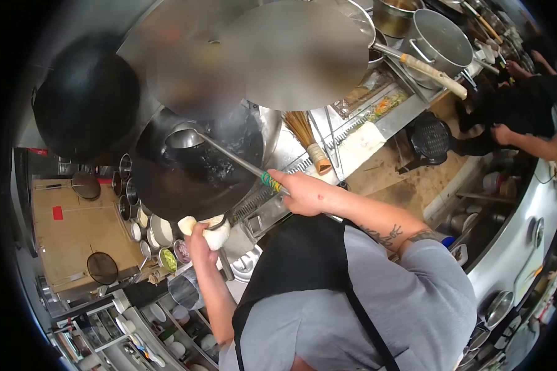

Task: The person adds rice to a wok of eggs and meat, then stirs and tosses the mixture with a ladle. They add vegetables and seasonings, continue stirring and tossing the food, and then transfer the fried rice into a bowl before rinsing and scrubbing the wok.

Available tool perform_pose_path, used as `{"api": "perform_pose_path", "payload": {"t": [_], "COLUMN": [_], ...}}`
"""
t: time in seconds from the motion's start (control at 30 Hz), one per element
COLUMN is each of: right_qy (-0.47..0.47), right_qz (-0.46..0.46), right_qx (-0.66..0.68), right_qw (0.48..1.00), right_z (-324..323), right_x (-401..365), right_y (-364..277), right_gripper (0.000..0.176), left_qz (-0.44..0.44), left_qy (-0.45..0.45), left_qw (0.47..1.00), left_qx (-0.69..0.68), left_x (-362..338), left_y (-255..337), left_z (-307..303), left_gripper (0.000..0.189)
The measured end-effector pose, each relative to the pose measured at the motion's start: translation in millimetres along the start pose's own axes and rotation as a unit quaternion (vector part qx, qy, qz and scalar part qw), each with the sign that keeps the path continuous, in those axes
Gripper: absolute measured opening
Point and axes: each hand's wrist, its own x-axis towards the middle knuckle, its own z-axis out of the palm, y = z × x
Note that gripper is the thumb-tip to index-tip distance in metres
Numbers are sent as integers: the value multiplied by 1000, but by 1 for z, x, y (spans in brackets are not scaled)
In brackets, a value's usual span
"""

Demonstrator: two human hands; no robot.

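Note:
My right hand (304, 193) is wrapped round the long handle of a metal ladle (232, 156), just behind a band of green and yellow ties. The ladle's bowl hangs over the far part of a large dark wok (179, 179). The wok's inner surface looks shiny, with wet-looking spots. At the near rim, my left hand (199, 244) is closed on a folded white cloth (216, 235) that lies against the wok's edge. Its fingers are partly hidden by the cloth.
A second dark wok (86, 96) is at the left. A bamboo brush (303, 136) rests on the steel counter. A stock pot (439, 46) stands at upper right. Bowls of ingredients (167, 258) and a strainer (102, 268) lie left. Another person (532, 133) is at right. The top centre is blurred.

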Motion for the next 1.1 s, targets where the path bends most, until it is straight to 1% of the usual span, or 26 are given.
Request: {"api": "perform_pose_path", "payload": {"t": [0.07,0.13,0.17,0.2,0.23,0.33,0.4,0.43,0.47,0.53,0.57,0.67,0.7,0.8,0.83,0.87,0.93,1.0,1.03,1.07,1.1], "right_qy": [-4,3,24,44,63,67,31,11,-10,-59,-52,-27,-41,3,-6,1,20,83,105,126,148], "right_qz": [8,20,-1,-22,-44,-32,9,28,50,91,76,43,62,33,51,47,37,12,-1,-14,-16], "right_qx": [11,25,32,40,47,41,28,21,30,48,65,40,31,-11,-12,-15,-23,-9,-7,-5,-21], "right_qw": [1000,1000,999,998,996,996,999,999,998,993,994,998,997,999,999,999,999,996,994,992,989], "right_z": [-7,-14,-12,-4,2,9,8,4,-4,-25,-21,-6,-11,9,9,10,16,30,36,40,38], "right_x": [-4,-9,-8,-4,0,7,7,6,3,-4,-2,7,5,13,14,16,19,23,25,27,24], "right_y": [1,0,8,22,33,49,51,48,44,33,45,72,63,75,69,66,64,76,81,88,86], "right_gripper": [68,68,67,67,67,69,68,68,66,64,63,63,64,61,63,63,64,61,61,60,60], "left_qz": [33,57,62,79,96,163,166,162,158,194,199,216,237,218,193,182,117,53,39,19,-8], "left_qy": [-17,-1,-8,-7,-16,-37,-61,-58,-79,-84,-86,-86,-80,-64,-58,-51,-19,-18,-27,-51,-47], "left_qw": [998,992,992,984,980,962,952,941,941,914,912,896,887,906,924,952,974,994,997,998,999], "left_qx": [44,109,110,157,171,218,250,292,288,347,347,379,387,357,324,242,193,94,57,20,-5], "left_x": [-7,-1,3,7,6,5,5,7,7,1,-6,-10,-8,4,10,12,18,32,25,38,42], "left_y": [13,23,28,34,42,64,82,92,99,114,119,126,121,101,91,75,55,30,27,14,8], "left_z": [6,4,3,3,6,14,18,17,18,23,29,28,23,5,-3,-9,-18,-29,-20,-26,-24], "left_gripper": [30,32,33,32,32,32,33,31,29,27,26,26,26,25,25,27,29,30,29,28,27]}}
